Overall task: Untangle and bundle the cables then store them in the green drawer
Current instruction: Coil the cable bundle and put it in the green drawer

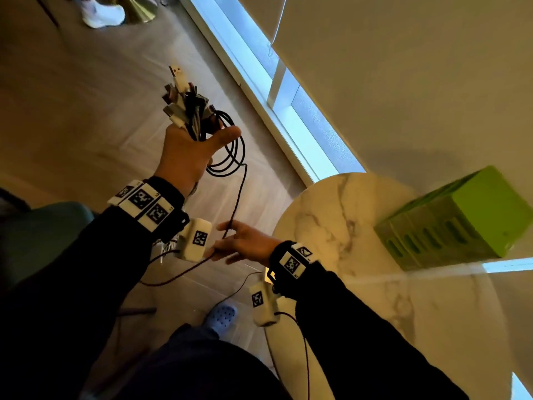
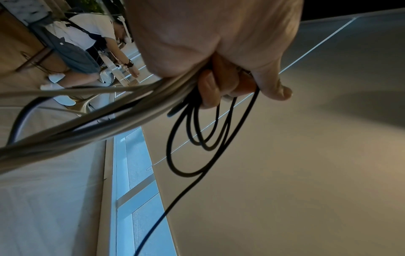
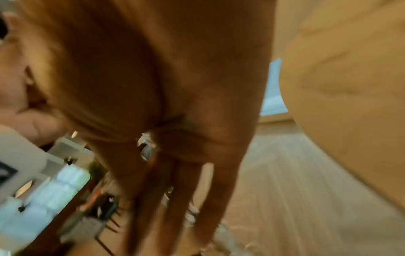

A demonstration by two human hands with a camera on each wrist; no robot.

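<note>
Head view, left hand (image 1: pixel 184 157) fingers gripping cable bundle (image 1: pixel 187 108), right hand (image 1: pixel 245 243) fingers straight, loose

The right hand (image 3: pixel 175 104) fills the middle of the blurred frame, its fingers (image 3: pixel 181 199) stretched straight down toward the lower edge, with a pale marbled tabletop (image 3: pixel 350 86) curving at the upper right and wood flooring (image 3: pixel 295 190) at the lower right
</note>
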